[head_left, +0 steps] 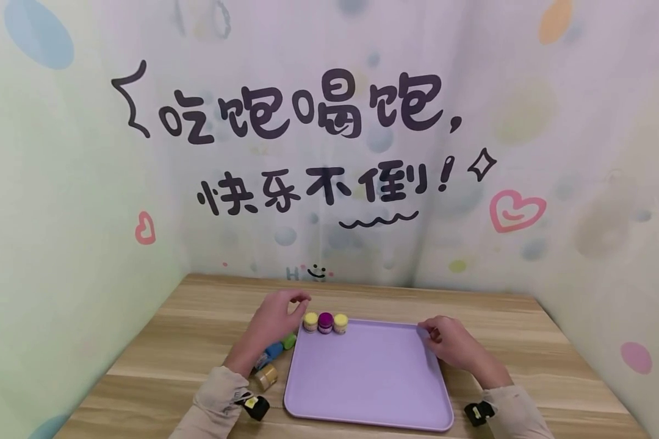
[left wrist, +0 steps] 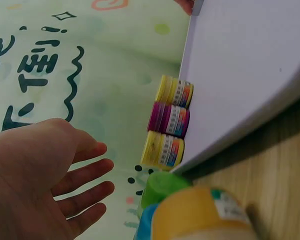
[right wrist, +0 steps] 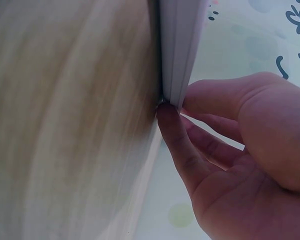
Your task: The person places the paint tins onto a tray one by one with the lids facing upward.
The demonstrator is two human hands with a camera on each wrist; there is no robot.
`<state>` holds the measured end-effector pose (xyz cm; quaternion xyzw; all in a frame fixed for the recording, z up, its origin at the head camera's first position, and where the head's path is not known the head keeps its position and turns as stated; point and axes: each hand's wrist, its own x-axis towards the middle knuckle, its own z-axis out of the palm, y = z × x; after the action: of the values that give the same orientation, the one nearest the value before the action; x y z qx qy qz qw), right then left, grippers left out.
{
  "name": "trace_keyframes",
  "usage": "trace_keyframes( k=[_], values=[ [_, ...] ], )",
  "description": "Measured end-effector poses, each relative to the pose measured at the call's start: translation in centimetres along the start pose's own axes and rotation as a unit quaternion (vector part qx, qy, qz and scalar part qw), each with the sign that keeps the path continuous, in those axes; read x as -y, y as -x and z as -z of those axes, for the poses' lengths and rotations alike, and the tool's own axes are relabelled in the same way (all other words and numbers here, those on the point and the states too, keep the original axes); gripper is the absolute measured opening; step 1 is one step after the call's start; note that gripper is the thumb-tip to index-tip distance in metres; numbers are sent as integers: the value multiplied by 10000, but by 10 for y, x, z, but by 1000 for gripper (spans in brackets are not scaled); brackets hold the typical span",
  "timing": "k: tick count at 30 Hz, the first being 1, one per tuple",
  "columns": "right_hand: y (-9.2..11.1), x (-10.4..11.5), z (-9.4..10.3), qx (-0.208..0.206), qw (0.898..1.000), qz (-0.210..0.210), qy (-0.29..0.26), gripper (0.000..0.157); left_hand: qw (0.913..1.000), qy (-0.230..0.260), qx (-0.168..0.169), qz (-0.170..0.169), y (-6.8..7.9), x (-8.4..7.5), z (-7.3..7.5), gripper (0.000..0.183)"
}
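A light purple tray [head_left: 368,372] lies on the table. Three small paint jars stand in a row at its far left corner: a yellow jar [head_left: 310,322], a purple jar [head_left: 325,323] and another yellow jar [head_left: 340,324]. My left hand [head_left: 277,317] hovers just left of that row, its fingers loosely extended and holding nothing, as the left wrist view shows. At the tray's far right corner, my right hand [head_left: 453,344] pinches the rim between thumb and fingers; the right wrist view shows this grip [right wrist: 245,135] close up.
Left of the tray, partly under my left forearm, lie a green jar [head_left: 289,341], a blue jar [head_left: 269,355] and an orange-yellow jar [head_left: 266,377]. The wooden table [head_left: 532,341] runs back to a printed curtain [head_left: 318,146] with large lettering.
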<state>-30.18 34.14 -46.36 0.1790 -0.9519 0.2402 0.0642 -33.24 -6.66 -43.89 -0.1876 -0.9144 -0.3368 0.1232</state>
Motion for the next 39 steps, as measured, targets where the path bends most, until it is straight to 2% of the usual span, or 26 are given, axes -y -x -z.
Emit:
trace_keyframes(
  k=[9,13,23,31,39],
  values=[
    [1,0,-2,38,10000,-41,48,28,9997,-39,181,-141,11,16,16,13],
    [1,1,-1,32,10000,-29,54,28,9992,23,392,-96,15,21,21,12],
    [1,2,-1,31,10000,-72,-38,28,9951,-286,947,-43,22,24,29,10],
    [1,4,0,57,9999,-111,-27,28,9887,-348,1452,124,27,25,27,11],
    [1,5,0,64,9999,-131,41,28,9886,-478,1422,81,29,28,17,11]
  ],
)
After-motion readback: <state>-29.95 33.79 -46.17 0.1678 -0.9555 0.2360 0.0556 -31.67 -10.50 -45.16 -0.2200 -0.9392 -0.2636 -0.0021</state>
